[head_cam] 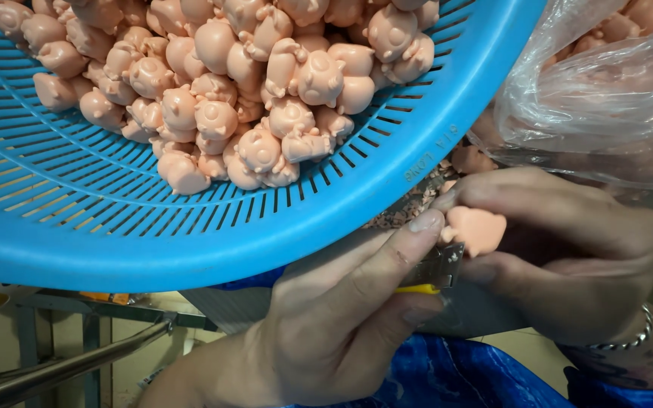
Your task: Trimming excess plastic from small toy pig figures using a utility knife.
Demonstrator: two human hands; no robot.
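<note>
My right hand [568,249] pinches a small pink rubbery pig-shaped figure [478,229] between thumb and fingers. My left hand [334,317] grips a small cutter with a metal blade [440,266] and a yellow handle, thumb pressed on top, blade touching the figure's lower edge. A metal bracelet sits on the right wrist. Above both hands, a blue slotted plastic basket [190,234] holds a heap of several similar pink figures [251,91].
A clear plastic bag [598,98] with more pink figures lies at the upper right. Pink trimmings [410,208] lie under the basket's rim. Blue cloth [455,378] covers the lap below. A metal frame and rod [69,363] stand at the lower left.
</note>
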